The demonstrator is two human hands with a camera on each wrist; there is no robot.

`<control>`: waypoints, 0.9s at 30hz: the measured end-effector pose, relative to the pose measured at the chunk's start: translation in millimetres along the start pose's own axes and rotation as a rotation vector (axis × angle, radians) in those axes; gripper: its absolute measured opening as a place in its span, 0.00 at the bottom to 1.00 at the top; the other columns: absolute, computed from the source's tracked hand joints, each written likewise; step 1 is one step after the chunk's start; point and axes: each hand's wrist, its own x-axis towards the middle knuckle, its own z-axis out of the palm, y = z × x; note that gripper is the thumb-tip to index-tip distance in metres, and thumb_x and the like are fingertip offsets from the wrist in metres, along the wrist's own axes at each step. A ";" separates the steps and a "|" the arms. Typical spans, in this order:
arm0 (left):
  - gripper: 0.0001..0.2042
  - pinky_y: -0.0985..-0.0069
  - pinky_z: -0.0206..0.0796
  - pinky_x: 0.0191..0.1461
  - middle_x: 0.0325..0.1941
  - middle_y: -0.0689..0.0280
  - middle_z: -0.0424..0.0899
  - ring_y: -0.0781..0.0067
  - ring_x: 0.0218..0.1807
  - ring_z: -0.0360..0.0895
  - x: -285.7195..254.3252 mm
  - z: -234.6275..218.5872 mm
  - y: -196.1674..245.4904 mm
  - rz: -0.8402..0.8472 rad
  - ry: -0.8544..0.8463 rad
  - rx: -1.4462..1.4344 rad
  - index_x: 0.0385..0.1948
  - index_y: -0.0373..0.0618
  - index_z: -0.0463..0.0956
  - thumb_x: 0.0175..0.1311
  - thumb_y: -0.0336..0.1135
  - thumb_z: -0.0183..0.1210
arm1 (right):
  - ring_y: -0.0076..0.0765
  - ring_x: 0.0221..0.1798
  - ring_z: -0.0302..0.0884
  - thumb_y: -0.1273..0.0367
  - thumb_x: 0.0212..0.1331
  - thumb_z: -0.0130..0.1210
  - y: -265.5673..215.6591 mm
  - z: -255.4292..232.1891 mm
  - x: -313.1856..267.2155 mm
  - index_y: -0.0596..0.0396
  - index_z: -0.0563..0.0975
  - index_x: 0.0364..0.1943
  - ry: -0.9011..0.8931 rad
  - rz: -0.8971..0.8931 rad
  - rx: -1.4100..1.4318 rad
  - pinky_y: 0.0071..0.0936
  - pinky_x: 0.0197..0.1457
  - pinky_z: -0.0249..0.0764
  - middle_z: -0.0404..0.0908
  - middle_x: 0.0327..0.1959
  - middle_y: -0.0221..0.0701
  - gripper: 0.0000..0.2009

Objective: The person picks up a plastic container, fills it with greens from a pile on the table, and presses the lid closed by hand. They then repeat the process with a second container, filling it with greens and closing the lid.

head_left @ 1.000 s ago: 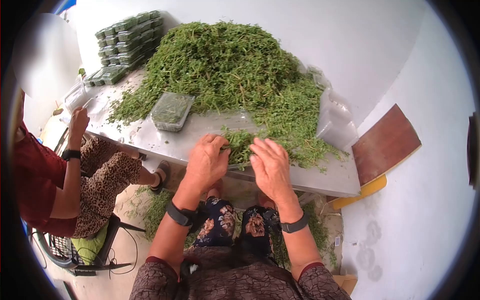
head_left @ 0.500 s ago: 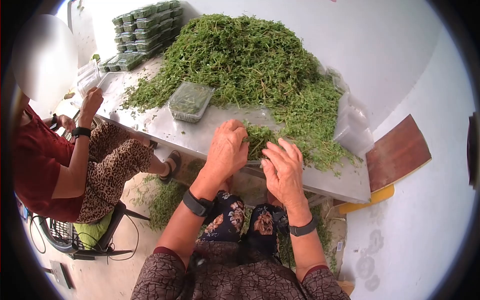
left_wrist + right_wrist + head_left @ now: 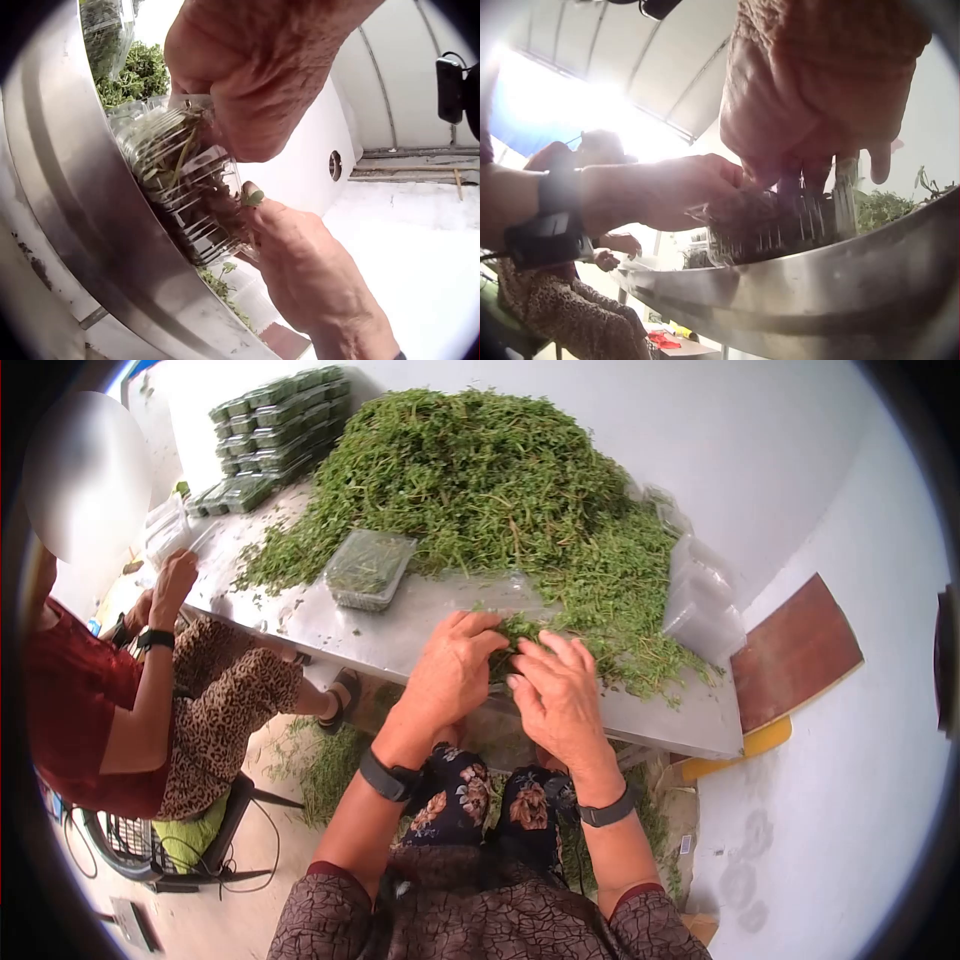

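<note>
A clear plastic container (image 3: 176, 161) filled with leafy green stems (image 3: 518, 632) sits at the front edge of the metal table (image 3: 345, 632). My left hand (image 3: 455, 668) curls its fingers over the container's left side, gripping at the rim. From the right, my right hand (image 3: 562, 695) reaches in with fairly straight fingers that press on the stems. Its little finger stays outside the container in the right wrist view. A loose leaf (image 3: 253, 198) shows near the right thumb. Most fingertips are hidden inside the container or behind the hands.
Behind the hands rises a large heap of greens (image 3: 470, 480). A closed, filled box (image 3: 368, 568) stands in front of it. Filled boxes (image 3: 285, 420) are stacked at the back left, and nested empty containers (image 3: 706, 600) stand right. Another person (image 3: 95, 710) sits at the left.
My hands have come closer together over the container, the right fingers shifting towards the left hand. The head view has moved a little. The heap and the closed box stay in place.
</note>
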 end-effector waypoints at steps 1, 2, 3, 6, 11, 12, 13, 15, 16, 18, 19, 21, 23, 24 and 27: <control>0.12 0.62 0.68 0.53 0.49 0.53 0.79 0.49 0.51 0.74 -0.7 -1.3 -0.6 0.015 -0.007 -0.010 0.35 0.37 0.79 0.48 0.17 0.52 | 0.47 0.59 0.69 0.69 0.55 0.56 1.2 1.4 -1.8 0.58 0.81 0.37 -0.025 0.032 -0.004 0.51 0.68 0.54 0.81 0.48 0.38 0.09; 0.11 0.62 0.68 0.54 0.49 0.53 0.79 0.50 0.51 0.74 -1.3 -2.4 -0.8 0.037 -0.022 -0.011 0.34 0.36 0.79 0.48 0.18 0.52 | 0.48 0.59 0.70 0.68 0.55 0.56 3.2 0.7 -1.4 0.59 0.82 0.35 -0.010 0.030 0.010 0.53 0.68 0.53 0.82 0.47 0.38 0.09; 0.11 0.62 0.68 0.55 0.49 0.54 0.80 0.50 0.51 0.74 -1.5 -2.9 -0.7 0.059 -0.035 -0.013 0.33 0.35 0.79 0.49 0.19 0.52 | 0.48 0.59 0.70 0.68 0.56 0.56 4.1 -0.7 -0.8 0.59 0.82 0.33 -0.001 0.031 0.006 0.54 0.67 0.54 0.82 0.46 0.38 0.08; 0.10 0.62 0.66 0.58 0.50 0.51 0.79 0.49 0.54 0.73 -2.0 -4.6 4.0 0.027 -0.089 -0.026 0.36 0.34 0.78 0.54 0.24 0.51 | 0.47 0.59 0.70 0.68 0.56 0.57 3.5 -1.3 0.8 0.58 0.82 0.32 0.001 0.047 0.019 0.54 0.67 0.53 0.82 0.46 0.38 0.08; 0.12 0.61 0.64 0.60 0.55 0.49 0.75 0.47 0.58 0.70 -3.9 -5.3 3.9 -0.043 -0.156 -0.025 0.43 0.35 0.76 0.60 0.29 0.50 | 0.47 0.61 0.67 0.66 0.53 0.60 0.3 -10.8 -0.6 0.56 0.82 0.40 0.033 0.017 0.060 0.53 0.68 0.53 0.80 0.51 0.36 0.11; 0.12 0.61 0.64 0.60 0.55 0.49 0.75 0.47 0.58 0.70 -5.4 -5.3 4.7 -0.042 -0.156 -0.025 0.43 0.35 0.76 0.60 0.29 0.50 | 0.46 0.62 0.66 0.66 0.53 0.60 -3.0 -15.0 -1.2 0.54 0.82 0.42 0.036 0.003 0.061 0.52 0.69 0.52 0.79 0.52 0.35 0.13; 0.14 0.62 0.63 0.62 0.58 0.50 0.73 0.47 0.59 0.69 -7.1 -5.5 6.2 -0.060 -0.105 -0.100 0.47 0.37 0.75 0.61 0.29 0.50 | 0.46 0.62 0.66 0.66 0.53 0.60 -4.6 -16.5 -3.3 0.54 0.82 0.42 0.037 0.006 0.061 0.52 0.69 0.52 0.79 0.52 0.35 0.13; 0.15 0.62 0.62 0.63 0.61 0.50 0.70 0.47 0.61 0.68 -12.1 -6.7 9.0 -0.080 -0.055 -0.174 0.50 0.38 0.73 0.62 0.29 0.51 | 0.44 0.63 0.65 0.66 0.52 0.61 -7.0 -17.4 -7.4 0.52 0.81 0.42 -0.013 -0.021 0.070 0.51 0.69 0.52 0.78 0.53 0.33 0.13; 0.17 0.62 0.61 0.63 0.63 0.50 0.68 0.47 0.62 0.68 -14.5 -8.1 10.3 -0.076 0.006 -0.180 0.52 0.40 0.72 0.61 0.29 0.52 | 0.43 0.62 0.66 0.66 0.51 0.62 -6.5 -15.2 -8.6 0.51 0.82 0.39 -0.003 -0.026 0.072 0.50 0.69 0.52 0.79 0.51 0.32 0.11; 0.18 0.62 0.60 0.64 0.64 0.50 0.67 0.48 0.63 0.67 -19.5 -11.0 12.5 -0.072 0.069 -0.184 0.55 0.41 0.71 0.61 0.29 0.53 | 0.43 0.61 0.67 0.67 0.51 0.62 0.8 -10.1 -11.3 0.51 0.82 0.37 0.009 -0.005 0.084 0.50 0.69 0.52 0.80 0.49 0.32 0.09; 0.19 0.62 0.60 0.64 0.63 0.50 0.67 0.48 0.62 0.68 -22.8 -12.9 13.4 -0.073 0.105 -0.164 0.54 0.41 0.71 0.59 0.29 0.55 | 0.42 0.60 0.68 0.68 0.50 0.61 2.8 -9.0 -11.7 0.52 0.82 0.35 0.019 0.015 0.097 0.49 0.69 0.52 0.81 0.48 0.31 0.08; 0.19 0.62 0.60 0.64 0.63 0.50 0.68 0.48 0.62 0.68 -29.4 -14.1 11.3 -0.088 0.140 -0.132 0.53 0.41 0.72 0.57 0.28 0.57 | 0.42 0.59 0.69 0.69 0.50 0.61 4.2 -9.5 -9.1 0.52 0.82 0.33 0.031 0.016 0.118 0.49 0.69 0.53 0.82 0.45 0.30 0.06; 0.20 0.61 0.63 0.62 0.59 0.51 0.71 0.47 0.60 0.69 -38.3 -11.2 6.3 -0.089 0.180 -0.111 0.51 0.41 0.72 0.53 0.26 0.60 | 0.41 0.57 0.71 0.70 0.50 0.61 5.8 -8.1 -6.0 0.53 0.82 0.31 0.034 0.011 0.150 0.49 0.68 0.54 0.82 0.43 0.30 0.05; 0.18 0.60 0.62 0.64 0.55 0.53 0.74 0.48 0.57 0.71 -39.4 -12.0 9.5 -0.124 0.198 -0.150 0.47 0.41 0.75 0.52 0.26 0.61 | 0.41 0.56 0.72 0.71 0.49 0.60 7.3 -7.4 -4.4 0.53 0.82 0.29 0.043 0.029 0.159 0.48 0.67 0.55 0.83 0.41 0.30 0.04; 0.14 0.57 0.61 0.64 0.51 0.55 0.76 0.50 0.56 0.72 -39.3 -11.5 5.8 -0.001 0.175 -0.065 0.43 0.41 0.77 0.52 0.26 0.60 | 0.40 0.52 0.74 0.72 0.48 0.60 6.5 -4.1 3.0 0.55 0.81 0.25 0.068 0.053 0.178 0.47 0.65 0.58 0.84 0.35 0.29 0.02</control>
